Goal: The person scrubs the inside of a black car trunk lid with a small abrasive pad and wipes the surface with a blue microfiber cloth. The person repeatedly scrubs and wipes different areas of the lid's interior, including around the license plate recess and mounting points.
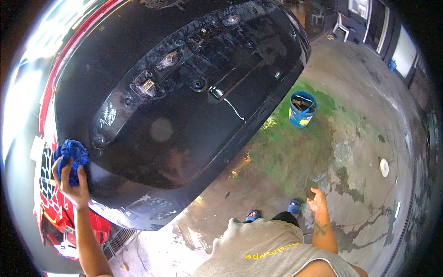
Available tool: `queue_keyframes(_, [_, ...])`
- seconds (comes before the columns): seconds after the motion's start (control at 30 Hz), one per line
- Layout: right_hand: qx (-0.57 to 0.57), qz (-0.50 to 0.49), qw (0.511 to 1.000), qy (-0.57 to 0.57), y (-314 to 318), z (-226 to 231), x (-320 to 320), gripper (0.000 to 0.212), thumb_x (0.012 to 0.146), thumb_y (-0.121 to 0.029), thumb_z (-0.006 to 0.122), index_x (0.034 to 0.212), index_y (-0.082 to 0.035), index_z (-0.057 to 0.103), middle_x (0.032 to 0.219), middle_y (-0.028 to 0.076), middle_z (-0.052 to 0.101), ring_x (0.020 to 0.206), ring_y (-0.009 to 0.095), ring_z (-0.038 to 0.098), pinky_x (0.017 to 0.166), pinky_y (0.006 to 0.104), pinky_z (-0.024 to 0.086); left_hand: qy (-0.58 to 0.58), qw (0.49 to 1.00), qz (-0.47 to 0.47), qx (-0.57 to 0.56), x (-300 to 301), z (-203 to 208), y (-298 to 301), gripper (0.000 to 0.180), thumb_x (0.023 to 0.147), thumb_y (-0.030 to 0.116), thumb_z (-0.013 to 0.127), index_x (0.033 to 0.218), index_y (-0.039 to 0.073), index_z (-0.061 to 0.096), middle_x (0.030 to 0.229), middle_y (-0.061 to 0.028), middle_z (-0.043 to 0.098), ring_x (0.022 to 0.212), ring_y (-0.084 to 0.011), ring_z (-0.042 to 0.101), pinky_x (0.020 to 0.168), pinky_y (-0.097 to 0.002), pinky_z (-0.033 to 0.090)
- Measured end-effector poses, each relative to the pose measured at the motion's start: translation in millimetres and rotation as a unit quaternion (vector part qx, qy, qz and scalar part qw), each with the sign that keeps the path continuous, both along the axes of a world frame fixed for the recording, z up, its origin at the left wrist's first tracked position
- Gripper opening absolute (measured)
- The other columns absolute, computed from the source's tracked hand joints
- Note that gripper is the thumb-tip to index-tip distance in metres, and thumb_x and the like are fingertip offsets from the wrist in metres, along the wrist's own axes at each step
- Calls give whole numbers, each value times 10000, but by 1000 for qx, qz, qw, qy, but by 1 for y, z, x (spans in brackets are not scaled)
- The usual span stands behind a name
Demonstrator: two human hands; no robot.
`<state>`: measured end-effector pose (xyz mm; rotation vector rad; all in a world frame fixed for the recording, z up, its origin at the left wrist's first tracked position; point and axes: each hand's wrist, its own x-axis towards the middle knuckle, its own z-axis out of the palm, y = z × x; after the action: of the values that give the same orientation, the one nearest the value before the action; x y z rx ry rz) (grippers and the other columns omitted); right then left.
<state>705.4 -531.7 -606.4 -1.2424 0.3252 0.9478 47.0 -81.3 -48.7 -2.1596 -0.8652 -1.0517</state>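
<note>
My left hand (72, 184) grips a bunched blue cloth (76, 152), pressed against the left edge of a large glossy black car panel (138, 171). The panel looks like a tailgate, with a recessed strip carrying several openings and fittings (146, 87). From a slot in it hangs a thin white wire (234, 109). Down at my right side, away from the panel, my right hand (317, 202) holds a thin, dark, flat rectangular piece (310, 189), perhaps sandpaper, between thumb and fingers.
A blue bucket (299, 122) with things inside stands on the wet, green-stained floor (272, 152) beyond the panel. Red bodywork (94, 219) lies below my left hand. A white chair (340, 28) is at the far right, and a round white disc (384, 167) lies on the floor.
</note>
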Motion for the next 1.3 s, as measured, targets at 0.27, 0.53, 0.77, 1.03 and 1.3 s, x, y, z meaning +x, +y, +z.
queue_keyframes(0.27, [92, 49, 992, -69, 119, 92, 130, 493, 980, -154, 855, 1407, -81, 619, 1200, 57, 742, 1039, 226, 721, 809, 396, 551, 26, 996, 52, 62, 129, -102, -105, 375, 682, 153, 892, 1054, 112, 856, 1338, -179, 674, 1216, -430, 628, 1054, -618, 497])
queue_keyframes(0.53, [231, 206, 944, -117, 184, 204, 193, 317, 983, -29, 787, 1294, -46, 727, 1230, 69, 781, 1108, 240, 757, 924, 441, 612, -22, 997, 41, -60, 337, -133, -128, 327, 632, 173, 953, 924, 91, 830, 1206, -198, 746, 1125, -430, 706, 1008, -555, 573])
queue_keyframes(0.77, [365, 168, 864, -304, 277, 328, 137, 360, 1076, -43, 689, 1431, -23, 633, 1376, 103, 732, 1266, 238, 707, 1098, 411, 552, -3, 995, -73, -73, 506, -124, -82, 321, 665, 273, 947, 944, 171, 824, 1181, -110, 714, 1117, -378, 685, 971, -513, 576])
queue_keyframes(1.03, [298, 74, 468, -829, 342, 394, -2, 564, 882, 71, 620, 1444, 30, 645, 1422, 243, 691, 1388, 406, 637, 1211, 518, 460, -2, 997, -31, -72, 420, -97, -78, 295, 645, 191, 941, 902, 130, 810, 1152, -149, 723, 1125, -393, 680, 981, -517, 583])
queue_keyframes(1.3, [315, 189, 344, -864, 326, 365, -105, 492, 946, -116, 650, 1428, -36, 700, 1515, 177, 677, 1453, 342, 610, 1277, 573, 369, 14, 997, 74, -19, 257, -77, -95, 307, 683, 196, 916, 940, 113, 771, 1162, -137, 688, 1092, -404, 661, 967, -535, 564])
